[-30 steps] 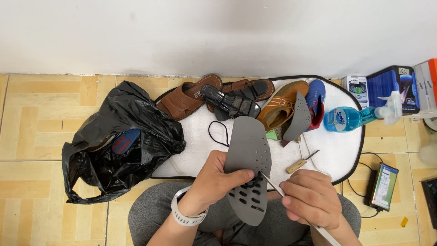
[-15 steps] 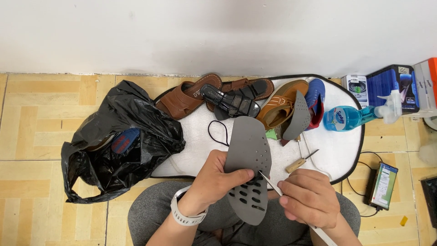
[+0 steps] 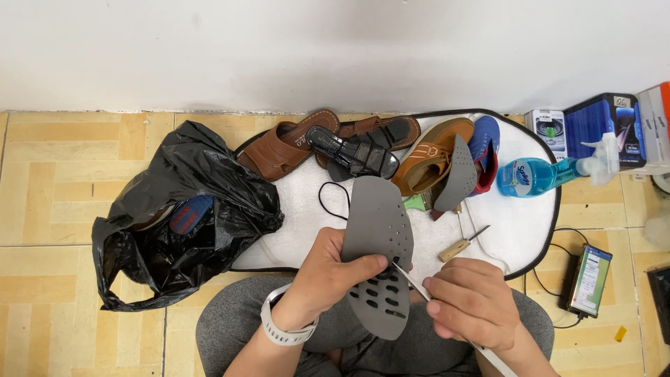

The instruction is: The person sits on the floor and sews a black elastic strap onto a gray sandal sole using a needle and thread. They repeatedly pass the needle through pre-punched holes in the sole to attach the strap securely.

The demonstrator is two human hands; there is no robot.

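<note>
1. The left hand (image 3: pixel 335 269) grips a grey insole (image 3: pixel 377 258) over the lap, with the thumb pressed on its face and the fingers closed behind its edge.
2. The right hand (image 3: pixel 471 304) is closed around a thin white tool (image 3: pixel 447 314). The tip of the tool touches the insole near the middle, just beside the left thumb.
3. The lower half of the insole already has several dark oval slots, and the upper half has only small round holes. I judge that the cutting of the slots is partly done and the tool now works at the upper end of the slotted area. How many slots remain I cannot tell.
4. A second grey insole (image 3: pixel 457 174) stands beyond the held insole, leaning on a tan shoe (image 3: pixel 429 157). It shows no slots from here, so I judge it is not yet worked.
5. Beyond the insole lies a white mat (image 3: pixel 516 223) with brown sandals (image 3: pixel 279 150), a black sandal (image 3: pixel 352 153), a blue shoe (image 3: pixel 485 150) and a wooden-handled awl (image 3: pixel 460 244).
6. Left of the insole is a black bag (image 3: pixel 174 223). Far right of it are a blue spray bottle (image 3: pixel 537 174) and a phone (image 3: pixel 590 279).
</note>
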